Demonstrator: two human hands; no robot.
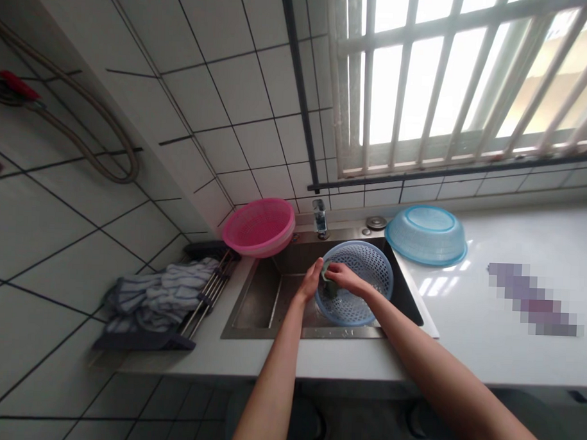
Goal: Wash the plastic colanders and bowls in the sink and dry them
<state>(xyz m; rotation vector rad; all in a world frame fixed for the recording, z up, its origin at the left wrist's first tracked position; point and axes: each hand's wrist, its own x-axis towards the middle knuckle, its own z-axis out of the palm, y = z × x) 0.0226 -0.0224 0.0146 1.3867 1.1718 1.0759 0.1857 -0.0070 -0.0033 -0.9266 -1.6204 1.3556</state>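
Note:
A light blue perforated colander (375,280) sits tilted in the right part of the metal sink (252,302). At its left rim is my left hand (311,281), closed on the edge, with part of its grip hidden. My right hand (346,278) is closed on a grey-green cloth (329,287) and presses it against the colander's inner wall near that same rim. The two hands are close together, almost touching. Small wet glints show in the bottom of the colander.
Behind the sink stands a faucet (319,216). A pink basket (260,226) rests at the back left corner, and an upturned blue basin (426,236) at the right. Striped cloth (168,289) lies on a rack at the left. A blurred-out object (534,299) lies on the right counter.

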